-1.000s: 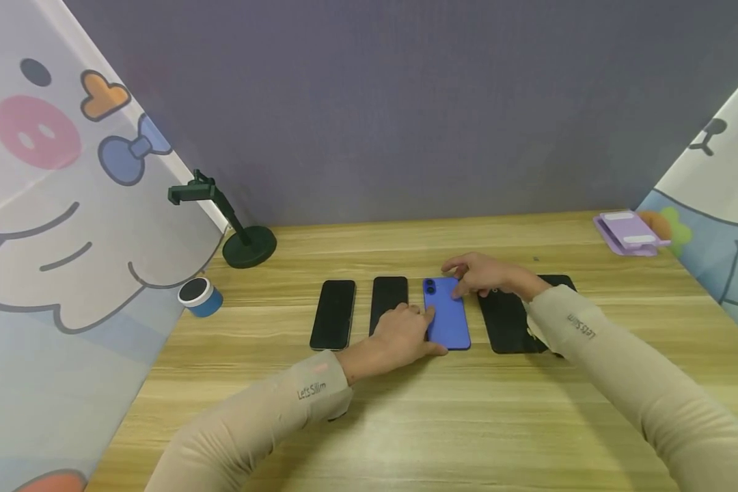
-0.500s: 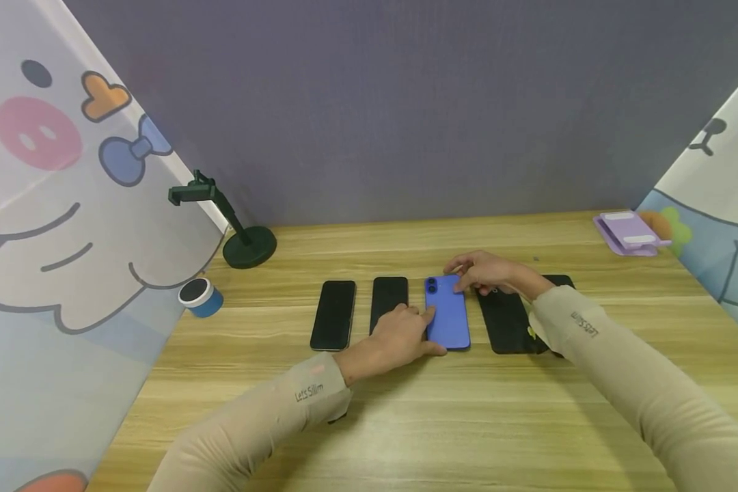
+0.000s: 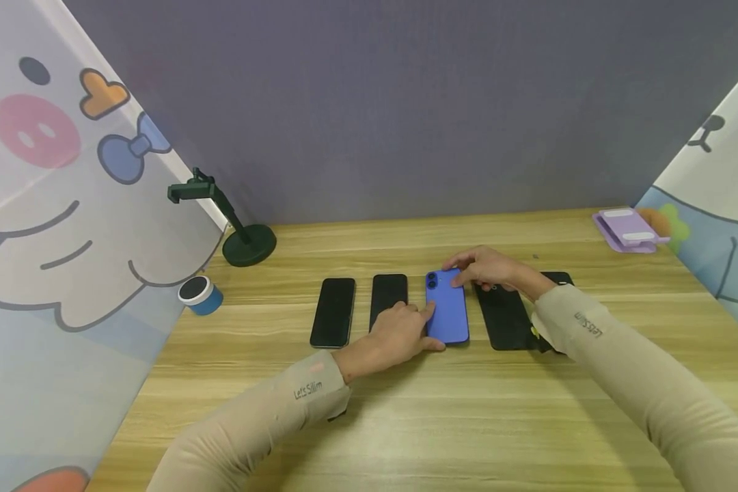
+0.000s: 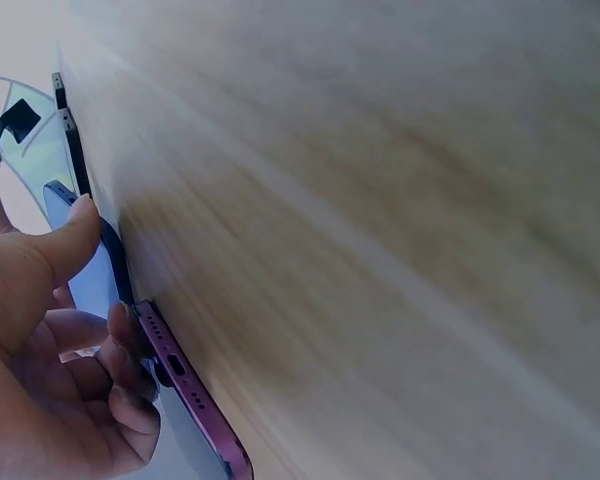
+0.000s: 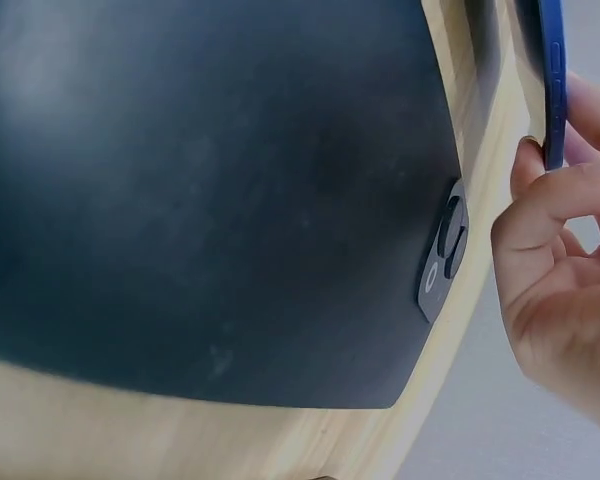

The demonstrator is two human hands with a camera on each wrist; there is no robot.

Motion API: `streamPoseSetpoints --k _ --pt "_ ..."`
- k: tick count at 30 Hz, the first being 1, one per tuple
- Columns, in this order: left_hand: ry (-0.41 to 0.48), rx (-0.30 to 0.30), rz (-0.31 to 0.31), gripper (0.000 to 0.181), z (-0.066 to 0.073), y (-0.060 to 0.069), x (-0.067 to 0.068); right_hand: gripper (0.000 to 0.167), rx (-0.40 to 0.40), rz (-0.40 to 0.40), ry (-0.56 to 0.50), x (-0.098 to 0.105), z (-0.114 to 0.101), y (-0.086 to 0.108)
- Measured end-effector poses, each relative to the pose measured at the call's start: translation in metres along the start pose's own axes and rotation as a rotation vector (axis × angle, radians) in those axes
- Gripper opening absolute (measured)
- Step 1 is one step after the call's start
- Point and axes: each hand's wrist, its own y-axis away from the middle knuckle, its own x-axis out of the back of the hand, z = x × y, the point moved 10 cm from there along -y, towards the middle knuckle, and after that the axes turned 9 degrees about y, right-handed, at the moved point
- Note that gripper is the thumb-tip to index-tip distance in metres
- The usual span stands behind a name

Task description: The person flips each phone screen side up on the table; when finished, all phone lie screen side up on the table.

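Note:
A blue phone [image 3: 449, 314] lies back side up, twin camera lenses at its top left. My right hand [image 3: 488, 266] pinches its top right corner between thumb and fingers; in the right wrist view its edge [image 5: 554, 90] stands off the table. My left hand [image 3: 400, 331] touches the phone's left side with the forefinger and its bottom edge with an outstretched thumb. Under the left hand lies a dark-screened phone [image 3: 387, 290], its pinkish-red frame [image 4: 195, 395] visible in the left wrist view. Another dark phone [image 3: 333, 313] lies further left.
Right of the blue phone lies a black device [image 3: 504, 321]; the right sleeve hides where it ends, and another black piece [image 3: 556, 278] shows beyond. A dark green stand [image 3: 249, 246] and blue-white round tub [image 3: 201, 296] stand left. A purple folding stand [image 3: 629, 231] lies back right.
The blue phone's top end has risen and shifted slightly away from me with my right hand. My left hand has stayed almost in place.

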Motion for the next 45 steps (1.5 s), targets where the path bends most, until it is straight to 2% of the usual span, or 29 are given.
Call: streamPoseSetpoints --k 10,20,33,38,45 --pt "-0.003 -0.01 -0.023 0.083 -0.001 0.002 -0.002 0.048 -0.001 -0.004 0.016 -0.001 0.003 0.001" --pt "0.027 -0.042 -0.017 0.076 0.001 0.001 -0.001 0.047 -0.054 0.004 0.028 0.004 0.009 0.001" --pt "0.028 -0.048 -0.009 0.077 0.002 0.004 0.0 0.048 -0.056 -0.007 0.038 0.002 0.008 0.004" --pt "0.056 -0.058 0.019 0.081 0.01 0.003 0.004 0.048 -0.057 -0.002 0.046 0.003 0.006 0.003" --pt "0.075 -0.101 0.05 0.08 0.029 -0.004 0.007 0.049 -0.044 -0.018 0.042 0.004 0.001 0.003"
